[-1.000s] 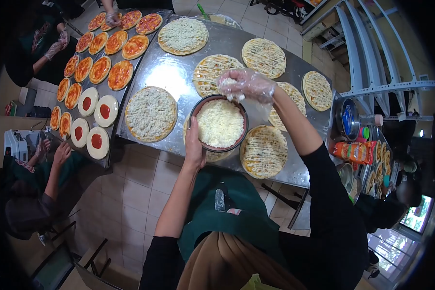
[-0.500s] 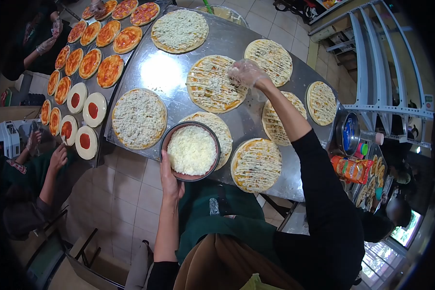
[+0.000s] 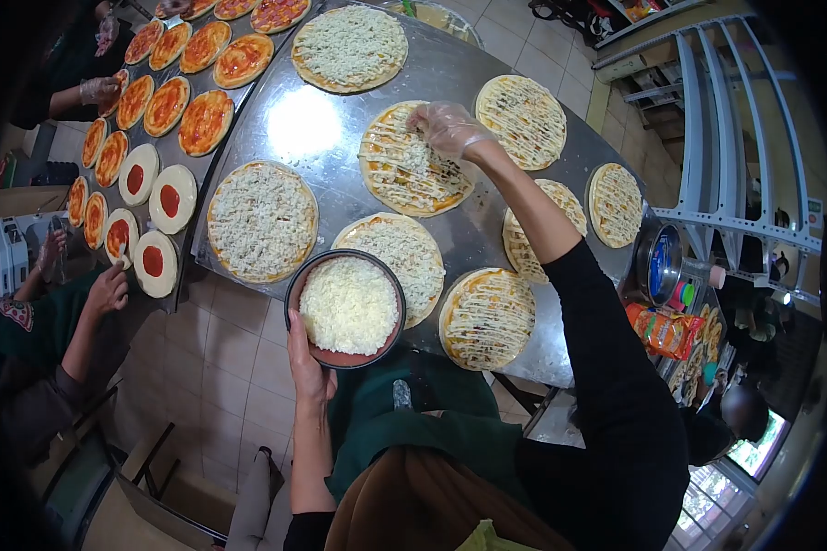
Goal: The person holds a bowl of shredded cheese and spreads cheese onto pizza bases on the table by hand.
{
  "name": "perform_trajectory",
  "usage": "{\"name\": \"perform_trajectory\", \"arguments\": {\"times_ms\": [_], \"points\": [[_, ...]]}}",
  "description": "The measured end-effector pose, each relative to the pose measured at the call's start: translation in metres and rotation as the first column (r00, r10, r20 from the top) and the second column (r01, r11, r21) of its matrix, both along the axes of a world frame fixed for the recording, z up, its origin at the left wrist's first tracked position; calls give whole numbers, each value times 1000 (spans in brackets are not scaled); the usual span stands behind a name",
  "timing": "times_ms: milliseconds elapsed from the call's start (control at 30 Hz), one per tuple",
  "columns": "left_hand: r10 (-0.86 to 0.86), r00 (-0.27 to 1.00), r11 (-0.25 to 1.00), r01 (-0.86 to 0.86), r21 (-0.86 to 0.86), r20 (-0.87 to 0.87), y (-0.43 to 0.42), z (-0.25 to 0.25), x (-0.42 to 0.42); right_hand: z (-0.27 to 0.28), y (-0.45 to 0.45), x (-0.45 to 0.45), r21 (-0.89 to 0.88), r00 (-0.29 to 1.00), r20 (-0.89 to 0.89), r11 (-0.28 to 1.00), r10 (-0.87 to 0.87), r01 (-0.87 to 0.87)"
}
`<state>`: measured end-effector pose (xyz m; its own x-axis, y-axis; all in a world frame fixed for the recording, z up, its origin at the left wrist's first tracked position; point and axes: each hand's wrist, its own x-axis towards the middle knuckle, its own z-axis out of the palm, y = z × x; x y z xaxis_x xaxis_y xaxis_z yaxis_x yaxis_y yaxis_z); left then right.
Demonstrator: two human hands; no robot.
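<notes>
**Overhand work, spill risks noted**

We see the steel table (image 3: 335, 197) from upper left to right of centre. At upper centre lies a white-striped pizza (image 3: 409, 184); a second pizza (image 3: 404, 262) sits just below it. The bowl (image 3: 354, 358), below centre, hides part of the second pizza's left edge; contact, we cannot tell. It holds a heap of grated topping (image 3: 347, 303). The right hand (image 3: 446, 127), in a clear glove (image 3: 469, 138), bunches its fingers over the striped pizza's top; what they pinch, we cannot tell. The left hand (image 3: 311, 365) grips the bowl from lower left, fingers partly hidden.

Our judged risks: the one-handed grip could slip, tipping the bowl; low fingertips could smear the stripes; releasing near the crust could scatter shreds onto steel.
</notes>
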<state>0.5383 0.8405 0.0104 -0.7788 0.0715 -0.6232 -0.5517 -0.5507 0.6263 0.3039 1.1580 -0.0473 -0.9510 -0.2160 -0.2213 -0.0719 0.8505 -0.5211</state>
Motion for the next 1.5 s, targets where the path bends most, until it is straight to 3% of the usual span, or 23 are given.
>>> {"name": "perform_trajectory", "arguments": {"times_ms": [200,233,333,433,533,633,733,833,933,1133,1233,1333,1500], "points": [[8,1000,1000,-9,14,22,-5,3,2,1,17,-11,84,984,-62,981,-168,173],[14,1000,1000,-14,22,24,-6,2,3,1,22,-15,128,986,3,978,-168,166],[26,999,999,-27,32,37,-7,1,3,-16,44,-15,-8,996,-32,996,-86,85],[-24,999,998,22,50,35,-14,-4,5,-35,44,-19,4,990,-116,997,-80,81],[-18,999,1000,17,22,29,-15,-3,5,-5,13,-17,94,989,-65,986,-130,136],[-3,1000,1000,3,4,23,-15,0,4,-14,-2,-23,178,993,-87,980,-78,92],[-4,1000,1000,4,10,29,-17,2,4,5,-23,-22,175,999,18,984,-34,30],[45,998,999,-46,29,35,-15,5,4,-3,-26,-12,137,950,-254,979,183,-151],[54,998,998,-55,29,42,-17,3,6,-5,-33,0,-111,917,-382,979,114,-169],[75,996,997,-77,24,54,-20,-2,10,-8,-47,13,-106,895,-400,959,200,-262],[70,996,996,-72,44,54,-18,2,9,-6,-53,19,-187,918,-362,951,165,-245],[82,995,995,-85,44,57,-18,-1,10,-1,-57,28,-121,934,-300,964,192,-237],[68,996,997,-70,25,58,-18,-1,11,-2,-62,42,-65,907,-371,968,201,-242]]}}
